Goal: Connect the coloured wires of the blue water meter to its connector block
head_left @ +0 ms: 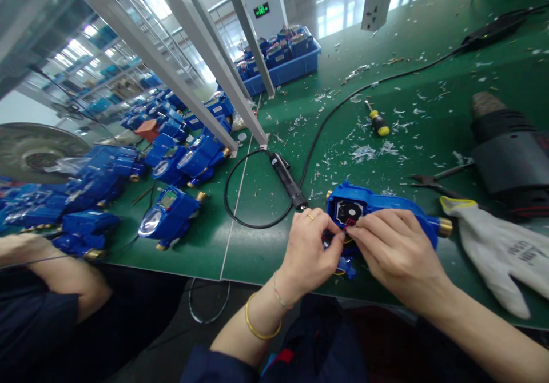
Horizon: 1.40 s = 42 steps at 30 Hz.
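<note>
An opened blue water meter (pixel 386 207) lies near the front edge of the green table (pixel 429 46), its brass end pointing right. My left hand (pixel 309 248) and my right hand (pixel 397 251) meet over its open left end. Both pinch thin red wires (pixel 348 224) at the black round part inside. My left wrist wears a gold bangle and a thin bracelet, and there is a ring on one finger.
A black corded tool (pixel 288 180) lies just left of my hands. A white work glove (pixel 497 251), pliers (pixel 433 182) and a black power drill (pixel 508 154) sit right. A yellow screwdriver (pixel 377 121) lies behind. Several blue meters (pixel 169 214) and another person's arm (pixel 55 268) are left.
</note>
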### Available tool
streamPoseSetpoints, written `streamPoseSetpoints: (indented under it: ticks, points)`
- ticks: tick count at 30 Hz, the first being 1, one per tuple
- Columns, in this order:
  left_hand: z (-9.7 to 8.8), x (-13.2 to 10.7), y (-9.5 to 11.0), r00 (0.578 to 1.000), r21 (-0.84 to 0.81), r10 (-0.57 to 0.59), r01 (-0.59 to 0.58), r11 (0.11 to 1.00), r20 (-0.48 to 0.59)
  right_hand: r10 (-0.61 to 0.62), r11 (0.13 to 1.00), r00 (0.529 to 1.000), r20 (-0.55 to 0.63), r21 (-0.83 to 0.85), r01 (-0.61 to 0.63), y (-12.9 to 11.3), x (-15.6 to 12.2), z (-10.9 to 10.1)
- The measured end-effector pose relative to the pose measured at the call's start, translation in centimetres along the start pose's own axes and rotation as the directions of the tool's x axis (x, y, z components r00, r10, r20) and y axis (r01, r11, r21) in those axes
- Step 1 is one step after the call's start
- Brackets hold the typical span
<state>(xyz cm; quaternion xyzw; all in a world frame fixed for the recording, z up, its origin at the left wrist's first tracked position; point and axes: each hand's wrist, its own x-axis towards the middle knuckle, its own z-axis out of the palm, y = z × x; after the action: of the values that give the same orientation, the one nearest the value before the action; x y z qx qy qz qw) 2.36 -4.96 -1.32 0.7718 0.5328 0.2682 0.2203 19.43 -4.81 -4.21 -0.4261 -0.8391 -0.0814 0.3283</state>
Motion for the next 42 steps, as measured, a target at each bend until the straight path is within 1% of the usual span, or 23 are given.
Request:
streamPoseSetpoints:
  ticks: [2, 4, 5, 8, 10, 13, 16, 19, 21, 23, 26, 28, 31, 33, 35, 36, 37, 38, 42]
  points:
    - [0.5, 0.0, 0.4, 0.997, 0.026, -0.021, 0.023, 0.999, -0.07, -0.029, 0.998, 0.999, -0.037, -0.05, 0.027, -0.2, -0.5, 0.2]
    - [0.9, 0.0, 0.6, 0.991, -0.02, -0.031, 0.029, 0.999, -0.127, -0.022, 0.998, 0.997, -0.078, -0.052, 0.018, -0.3, -0.8, 0.4]
    - [0.9, 0.0, 0.5, 0.99, -0.067, -0.03, 0.021, 0.998, -0.135, 0.003, 1.0, 0.996, -0.09, -0.027, -0.006, -0.3, -0.9, 0.4]
    - [0.7, 0.1, 0.2, 0.997, -0.206, 0.0, -0.017, 0.978, -0.083, 0.092, 0.995, 0.992, -0.086, 0.048, -0.088, -0.4, -0.8, 0.3]
    - [0.6, 0.2, -0.1, 0.998, -0.23, 0.027, -0.041, 0.972, -0.064, 0.111, 0.993, 0.992, -0.062, 0.04, -0.108, -0.4, -0.4, 0.1]
    - [0.7, 0.2, -0.5, 0.99, -0.177, 0.097, -0.115, 0.977, -0.106, 0.121, 0.993, 0.993, -0.006, 0.012, -0.121, -0.6, 0.0, -0.1]
    - [0.9, 0.3, -0.8, 0.971, -0.058, 0.207, -0.216, 0.975, -0.122, 0.117, 0.993, 0.992, 0.052, -0.018, -0.116, -0.5, 0.3, -0.4]
    - [0.6, 0.5, -1.1, 0.957, 0.028, 0.278, -0.276, 0.961, -0.089, 0.096, 0.994, 0.993, 0.072, -0.066, -0.091, -0.2, 0.4, -0.6]
    - [0.2, 0.7, -1.1, 0.962, 0.02, 0.273, -0.273, 0.962, -0.029, 0.083, 0.993, 0.994, 0.066, -0.092, -0.077, 0.2, 0.6, -0.7]
    - [-0.1, 0.8, -1.2, 0.974, -0.047, 0.221, -0.219, 0.975, 0.046, 0.067, 0.994, 0.995, 0.068, -0.096, -0.061, 0.6, 0.8, -0.7]
    - [-0.5, 0.9, -1.4, 0.985, -0.208, 0.11, -0.081, 0.975, 0.133, 0.041, 0.998, 0.995, 0.087, -0.06, -0.036, 1.1, 1.2, -0.9]
    - [-0.6, 0.9, -1.5, 0.984, -0.295, 0.054, -0.002, 0.955, 0.168, 0.026, 0.999, 0.995, 0.094, -0.035, -0.023, 1.3, 1.4, -1.0]
    - [-0.5, 0.8, -1.6, 0.981, -0.362, -0.014, 0.086, 0.928, 0.196, 0.002, 1.0, 0.996, 0.087, -0.009, -0.001, 1.3, 1.5, -1.1]
    - [-0.3, 0.7, -1.5, 0.964, -0.443, -0.091, 0.197, 0.875, 0.251, -0.008, 1.0, 0.997, 0.083, 0.003, 0.008, 1.3, 1.4, -1.1]
    - [-0.2, 0.7, -1.3, 0.93, -0.558, -0.156, 0.328, 0.763, 0.333, -0.01, 1.0, 0.996, 0.085, 0.012, 0.009, 1.2, 1.4, -1.1]
    - [-0.2, 0.7, -1.2, 0.915, -0.605, -0.17, 0.373, 0.704, 0.366, -0.011, 1.0, 0.996, 0.086, 0.015, 0.01, 1.2, 1.4, -1.0]
    - [-0.2, 0.7, -1.1, 0.906, -0.637, -0.177, 0.4, 0.659, 0.385, -0.014, 1.0, 0.996, 0.087, 0.017, 0.013, 1.1, 1.4, -1.0]
    - [-0.2, 0.8, -1.0, 0.903, -0.655, -0.182, 0.41, 0.635, 0.389, -0.018, 1.0, 0.996, 0.086, 0.017, 0.017, 1.1, 1.4, -1.0]
    - [-0.1, 0.9, -0.7, 0.911, -0.667, -0.199, 0.402, 0.628, 0.361, -0.025, 1.0, 0.996, 0.083, 0.019, 0.023, 0.9, 1.4, -1.1]
